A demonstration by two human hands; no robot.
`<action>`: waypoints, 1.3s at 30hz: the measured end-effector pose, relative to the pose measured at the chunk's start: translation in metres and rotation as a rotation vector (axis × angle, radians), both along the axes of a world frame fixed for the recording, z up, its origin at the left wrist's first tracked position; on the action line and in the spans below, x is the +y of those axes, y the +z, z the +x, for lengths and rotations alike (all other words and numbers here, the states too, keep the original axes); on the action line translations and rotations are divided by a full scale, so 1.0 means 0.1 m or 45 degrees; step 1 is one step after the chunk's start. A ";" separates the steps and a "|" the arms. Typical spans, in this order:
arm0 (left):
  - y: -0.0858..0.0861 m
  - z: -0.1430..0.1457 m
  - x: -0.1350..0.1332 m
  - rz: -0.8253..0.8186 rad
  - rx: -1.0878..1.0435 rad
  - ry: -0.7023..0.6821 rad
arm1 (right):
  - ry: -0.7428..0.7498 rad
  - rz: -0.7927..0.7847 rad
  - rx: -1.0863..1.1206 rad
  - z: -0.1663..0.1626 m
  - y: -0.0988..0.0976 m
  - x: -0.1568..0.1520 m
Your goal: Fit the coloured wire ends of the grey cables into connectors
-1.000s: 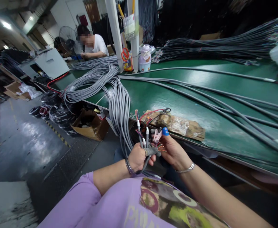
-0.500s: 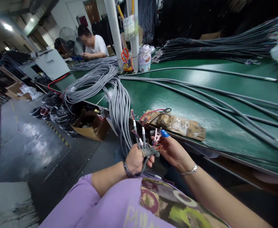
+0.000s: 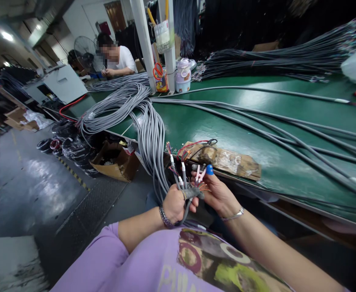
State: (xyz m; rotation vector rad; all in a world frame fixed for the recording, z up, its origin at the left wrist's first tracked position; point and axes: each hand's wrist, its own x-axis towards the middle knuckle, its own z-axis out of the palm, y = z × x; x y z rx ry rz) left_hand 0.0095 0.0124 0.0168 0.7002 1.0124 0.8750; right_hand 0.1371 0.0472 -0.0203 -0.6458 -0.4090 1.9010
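Cables (image 3: 184, 181) at six o'clock of view's centre, near counter (image 3: 193, 125), left hand (image 3: 174, 202) clamped round them. Right hand (image 3: 219, 196) at four o'clock, by clip (image 3: 200, 175) and wires (image 3: 203, 187); pinched or not, cannot tell. Best: left firm, wires spread, no tugging.

Gray cables (image 3: 184, 181) in the left fingers (image 3: 191, 192), pink clip (image 3: 200, 175) at the right fingers (image 3: 209, 170), green bench (image 3: 232, 136) beyond.

head | on wearer's head | forward-down | left hand (image 3: 174, 203), right hand (image 3: 221, 195) close | bench (image 3: 202, 125) beyond
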 end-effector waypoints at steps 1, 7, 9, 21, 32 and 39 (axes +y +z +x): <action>0.00 0.00 0.00 -0.002 0.002 0.000 | -0.003 -0.012 0.007 0.00 -0.01 0.00; -0.06 -0.01 0.00 -0.009 0.007 -0.003 | -0.009 -0.060 0.025 -0.01 0.01 -0.01; -0.07 -0.02 0.00 -0.005 0.013 -0.010 | -0.001 -0.046 0.019 -0.01 0.02 -0.02; 0.00 -0.05 -0.04 0.019 0.061 -0.046 | -0.016 -0.061 0.142 -0.05 0.13 -0.07; -0.03 -0.16 -0.13 0.031 0.002 -0.075 | -0.096 -0.049 -0.050 0.00 0.15 -0.10; 0.02 -0.05 -0.10 0.040 -0.010 0.059 | -0.035 0.016 -0.078 0.01 0.15 -0.11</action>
